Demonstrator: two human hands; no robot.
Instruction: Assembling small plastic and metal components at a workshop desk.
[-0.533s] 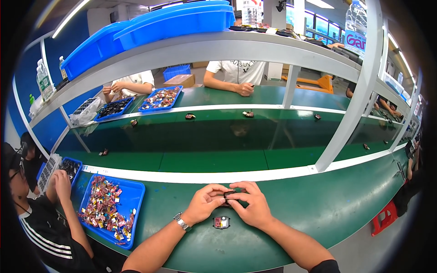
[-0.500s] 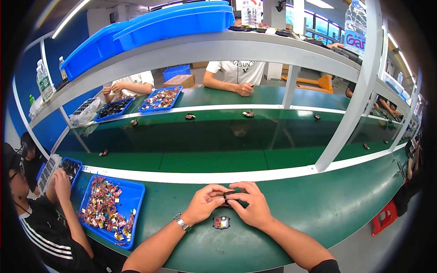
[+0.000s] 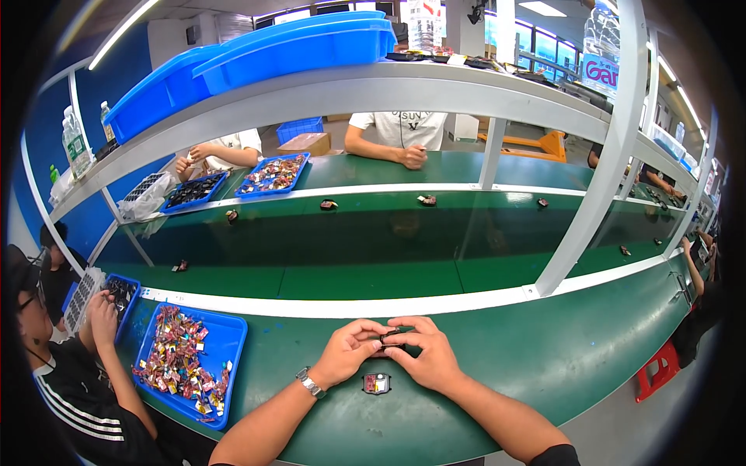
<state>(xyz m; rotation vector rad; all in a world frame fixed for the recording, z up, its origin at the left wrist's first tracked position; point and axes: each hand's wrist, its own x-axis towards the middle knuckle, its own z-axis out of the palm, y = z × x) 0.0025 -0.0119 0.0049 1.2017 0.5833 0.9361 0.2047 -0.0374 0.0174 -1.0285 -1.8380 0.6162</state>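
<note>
My left hand (image 3: 351, 353) and my right hand (image 3: 427, 356) meet over the green bench, both closed around a small black watch case (image 3: 392, 334). Thumbs and fingertips pinch it from either side and cover most of it, so its inside is hidden. Just below the hands, a second watch case (image 3: 376, 384) lies flat on the bench, with a red circuit board and a pale square part showing inside its black frame. Neither hand touches that one.
A blue tray (image 3: 239, 342) of red-and-yellow small parts sits left, beside a co-worker (image 3: 70, 388) handling black pieces. Beyond the white rail (image 3: 350, 306), small assemblies lie spaced along a green belt (image 3: 365, 276). Overhead, a shelf (image 3: 311, 93) carries blue trays and bottles.
My hands keep their grip on the case, with small finger shifts. Several assemblies on the belt's left part sit slightly farther right. The view has tilted a little.
</note>
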